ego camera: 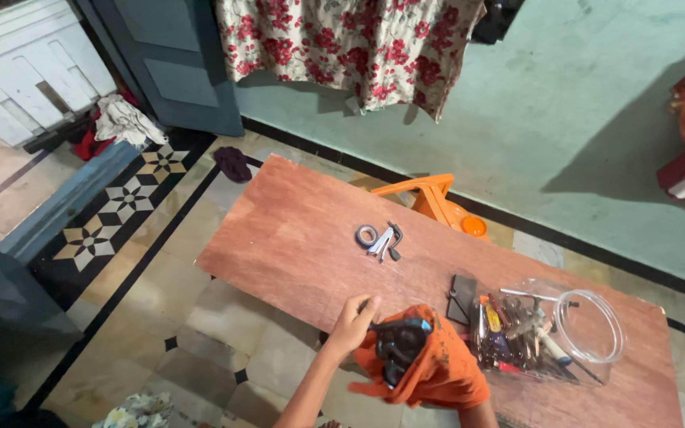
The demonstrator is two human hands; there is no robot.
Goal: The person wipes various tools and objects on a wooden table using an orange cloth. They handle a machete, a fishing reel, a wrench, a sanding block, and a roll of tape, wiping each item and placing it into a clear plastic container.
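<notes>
- Head view, looking down: a long reddish-brown plywood board point(303, 238) with a matte, grainy face serves as the work surface, set over a pale stone floor point(223, 333) with black inlay lines and star-pattern tiles.
- Near the board's front edge sits a crumpled orange cloth point(438, 368), soft and folded into a loose bundle.
- Cradled in that cloth is a dark tool with black and blue handles point(399, 342), hard and glossy against the fabric; its exact kind is hard to tell.
- The left hand point(352, 321) is curled, fingers bent together, fingertips touching the tool's handle end right at the cloth's edge.
- The right hand is buried under the orange cloth; only the forearm shows below the bundle, so whether those fingers are spread or clenched cannot be told.
- Just to the right of the cloth lies a clear plastic jar on its side point(549, 329), round mouth open towards the right, packed with mixed small tools, metal shafts and coloured handles.
- A small flat black rectangular piece point(461, 297) lies touching the jar's closed end.
- Mid-board, well apart from the hands: a grey roll of tape point(367, 235) beside a small cluster of metal tools point(388, 240).
- Behind the board, an orange plastic stool point(438, 202) stands against a pale green wall point(580, 119).
- A red-flowered cream fabric point(350, 43) hangs above.
</notes>
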